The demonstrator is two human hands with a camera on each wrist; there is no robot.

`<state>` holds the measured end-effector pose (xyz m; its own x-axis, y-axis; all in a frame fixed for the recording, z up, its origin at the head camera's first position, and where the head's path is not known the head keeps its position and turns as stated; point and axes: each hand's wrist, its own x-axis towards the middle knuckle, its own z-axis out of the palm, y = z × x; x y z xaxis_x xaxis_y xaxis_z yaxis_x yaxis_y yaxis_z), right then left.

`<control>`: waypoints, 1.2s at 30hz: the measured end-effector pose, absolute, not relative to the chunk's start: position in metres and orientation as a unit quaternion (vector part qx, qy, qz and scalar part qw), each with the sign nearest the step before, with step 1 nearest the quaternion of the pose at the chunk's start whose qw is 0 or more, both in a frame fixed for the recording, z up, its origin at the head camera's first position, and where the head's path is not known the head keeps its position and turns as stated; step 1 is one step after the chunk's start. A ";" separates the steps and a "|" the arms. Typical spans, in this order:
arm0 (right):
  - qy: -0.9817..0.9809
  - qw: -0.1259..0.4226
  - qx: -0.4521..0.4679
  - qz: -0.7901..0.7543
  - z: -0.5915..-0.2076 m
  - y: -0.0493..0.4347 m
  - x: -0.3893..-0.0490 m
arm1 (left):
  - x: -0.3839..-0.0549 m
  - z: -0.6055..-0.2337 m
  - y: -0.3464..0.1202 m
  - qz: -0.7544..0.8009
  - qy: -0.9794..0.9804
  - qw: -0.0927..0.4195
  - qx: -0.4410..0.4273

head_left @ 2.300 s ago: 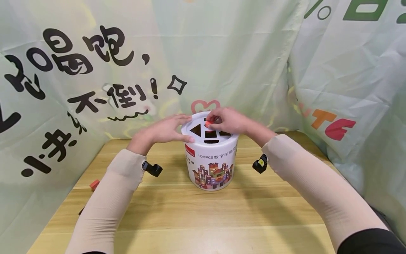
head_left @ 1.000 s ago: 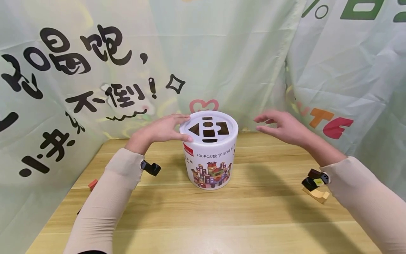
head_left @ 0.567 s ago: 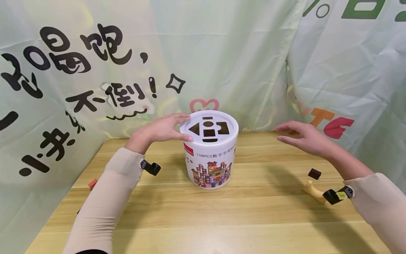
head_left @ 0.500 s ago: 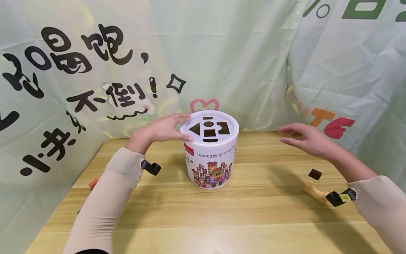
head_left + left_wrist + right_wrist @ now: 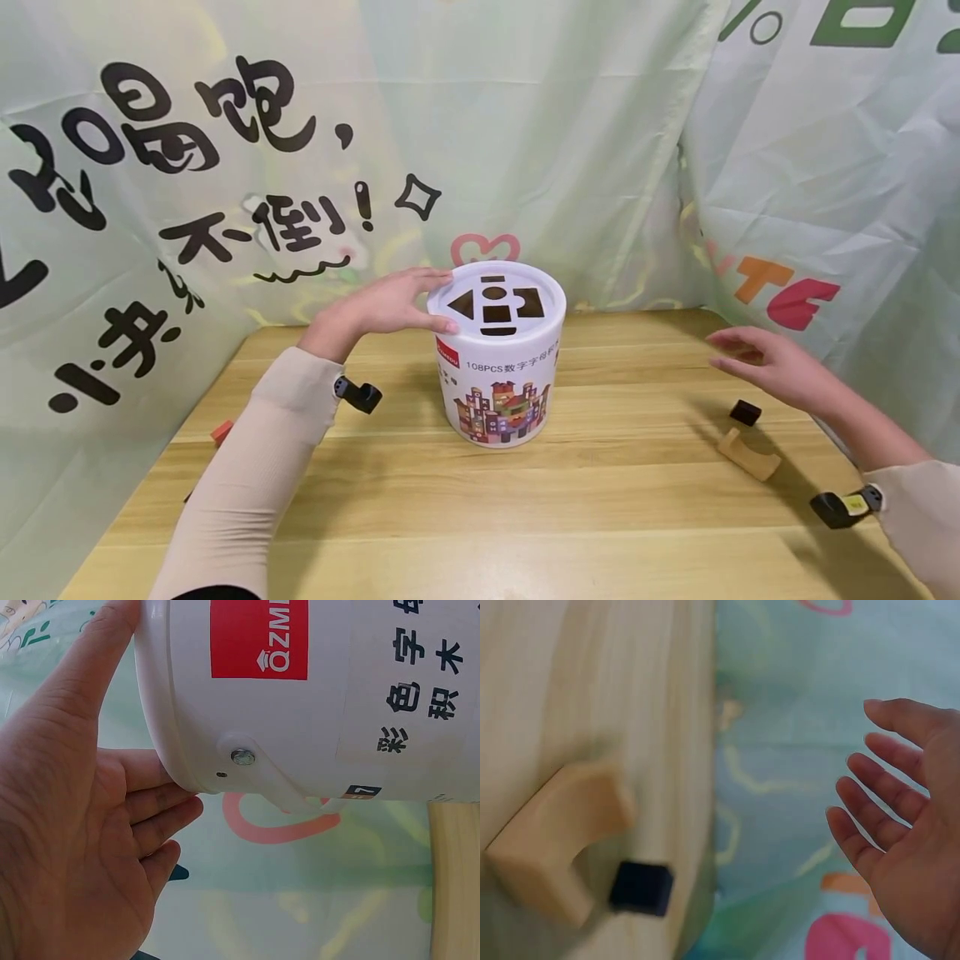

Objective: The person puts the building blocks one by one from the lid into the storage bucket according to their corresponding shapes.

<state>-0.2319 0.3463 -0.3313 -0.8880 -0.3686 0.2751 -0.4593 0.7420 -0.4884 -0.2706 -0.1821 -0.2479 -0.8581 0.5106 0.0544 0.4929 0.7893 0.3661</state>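
A white toy-block bucket (image 5: 501, 367) stands upright mid-table, its lid (image 5: 528, 329) cut with triangular, round, square and other holes. My left hand (image 5: 390, 304) rests on the left of its rim, thumb on the front side and fingers towards the back. In the left wrist view, those fingers (image 5: 161, 802) are nearly straight and touch the rim, with the palm away from the wall. My right hand (image 5: 776, 371) hangs in the air at the right, fingers loosely bent and holding nothing. Nearest to it on the table are a small dark block (image 5: 746, 412) and a plain wooden arch block (image 5: 748, 455).
A red block (image 5: 222, 432) lies at the table's left, partly behind my left sleeve. A dark sliver of something shows beside the same sleeve. Printed cloth (image 5: 570, 167) hangs close behind the table (image 5: 465, 517) and along both sides.
My right hand was at the lid's round hole with a red piece; that piece is out of sight now. The hand has since moved right and towards me. My left hand has stayed put.
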 end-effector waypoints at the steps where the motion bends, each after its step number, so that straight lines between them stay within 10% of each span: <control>1: -0.931 0.081 0.218 0.282 -0.335 0.350 -0.232 | -0.271 -0.248 -0.182 0.186 0.946 0.024 0.265; 36: -0.943 0.096 0.166 0.271 -0.432 0.424 -0.232 | -0.272 -0.249 -0.183 0.179 0.948 0.023 0.261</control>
<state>-0.2321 0.4236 -0.4321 -0.9263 -0.2608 0.2718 -0.3652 0.7983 -0.4789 -0.2716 -0.1826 -0.2492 -0.8624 0.5037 0.0508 0.4874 0.7991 0.3519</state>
